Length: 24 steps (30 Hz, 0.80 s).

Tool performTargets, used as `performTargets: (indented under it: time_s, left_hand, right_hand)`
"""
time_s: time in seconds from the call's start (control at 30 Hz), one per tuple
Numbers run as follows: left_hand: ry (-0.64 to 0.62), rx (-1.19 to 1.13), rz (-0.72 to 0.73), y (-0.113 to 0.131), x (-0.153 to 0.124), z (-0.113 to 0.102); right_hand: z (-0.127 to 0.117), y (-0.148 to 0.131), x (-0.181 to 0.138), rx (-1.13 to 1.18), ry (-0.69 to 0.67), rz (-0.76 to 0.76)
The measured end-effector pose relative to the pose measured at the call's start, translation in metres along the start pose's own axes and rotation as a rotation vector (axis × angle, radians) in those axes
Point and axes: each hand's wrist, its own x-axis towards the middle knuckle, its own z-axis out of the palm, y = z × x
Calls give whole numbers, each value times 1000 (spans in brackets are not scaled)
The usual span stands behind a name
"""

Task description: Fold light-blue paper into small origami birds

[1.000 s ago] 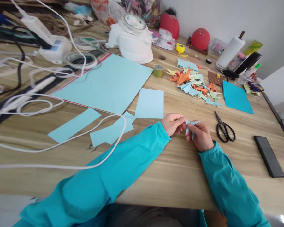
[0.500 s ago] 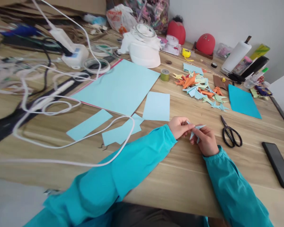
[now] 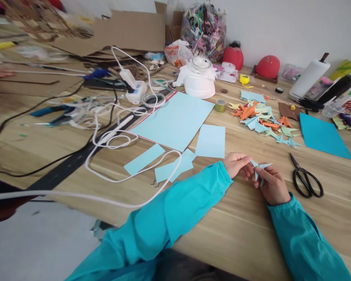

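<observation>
Both my hands pinch a small folded light-blue paper figure just above the wooden table. My left hand grips its left side with fingers closed. My right hand holds its right side, fingers curled round it. Both arms wear teal sleeves. A small light-blue paper rectangle lies just behind my left hand.
Black scissors lie right of my hands. A pile of folded paper figures, a teal sheet, a large light-blue sheet and paper strips sit behind. White cables sprawl at left. A white pot stands farther back.
The view has swung left, so everything sits further right in frame and the phone has nearly left view. My hands still hold the paper figure in the same spot.
</observation>
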Motion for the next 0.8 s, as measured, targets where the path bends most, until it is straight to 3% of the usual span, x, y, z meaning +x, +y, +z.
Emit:
performTargets:
  time_s: [0.2,0.37,0.53,0.8]
  left_hand:
    - [159,85,90,2,-1,2]
    - [157,93,86,3,-1,1]
    - [239,4,137,3,1,-2]
    - [160,171,160,1,-4,2]
  right_hand:
    - [3,0,-1,-33,1,-44]
    - [3,2,-1,-58,-13,-52]
    - [3,3,0,-50,-4,-64]
    - [3,5,2,-46,-53,-67]
